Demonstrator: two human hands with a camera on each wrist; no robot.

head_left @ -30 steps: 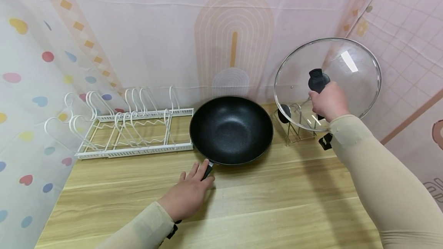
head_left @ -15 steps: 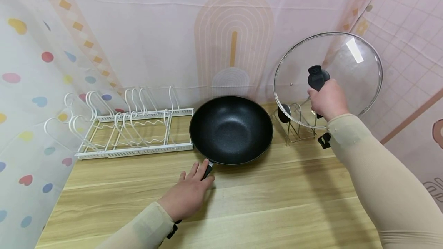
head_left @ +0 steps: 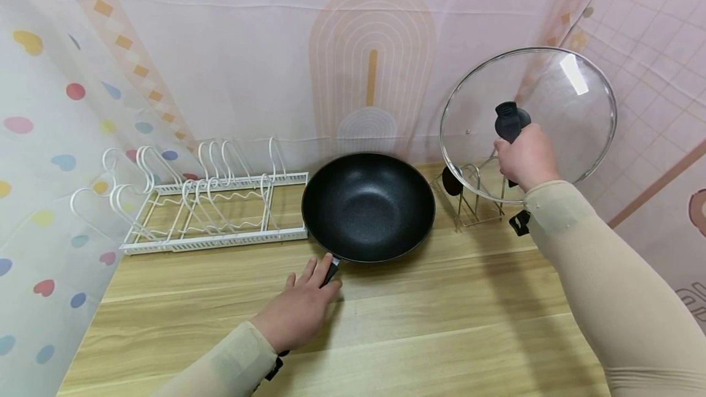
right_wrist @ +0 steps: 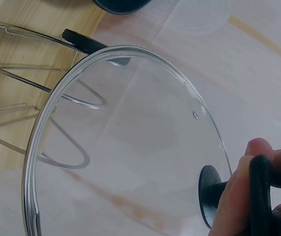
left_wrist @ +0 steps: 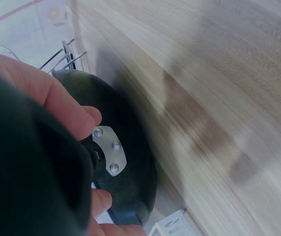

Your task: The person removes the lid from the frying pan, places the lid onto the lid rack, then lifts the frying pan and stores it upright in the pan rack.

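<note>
A black wok (head_left: 368,210) sits on the wooden table, its handle pointing toward the near left. My left hand (head_left: 298,311) holds that handle, thumb on one side and fingers on the other; the left wrist view shows the riveted metal bracket (left_wrist: 113,151) between them. On the right, my right hand (head_left: 526,158) grips the black knob (head_left: 508,120) of a large glass lid (head_left: 568,109) with a metal rim. The lid is raised and tilted, its lower rim overlapping a small wire rack (head_left: 477,222). In the right wrist view the rim (right_wrist: 28,196) passes in front of the rack's wires.
A white dish rack (head_left: 220,241) with upright loops stands left of the wok, close to its rim. The wire rack carries a dark oval piece (head_left: 452,181). Patterned cloth (head_left: 248,66) hangs behind the table and along both sides.
My right hand has raised the lid slightly and shifted it a little to the right, tilting it a bit more. The left hand and the wok have stayed in place.
</note>
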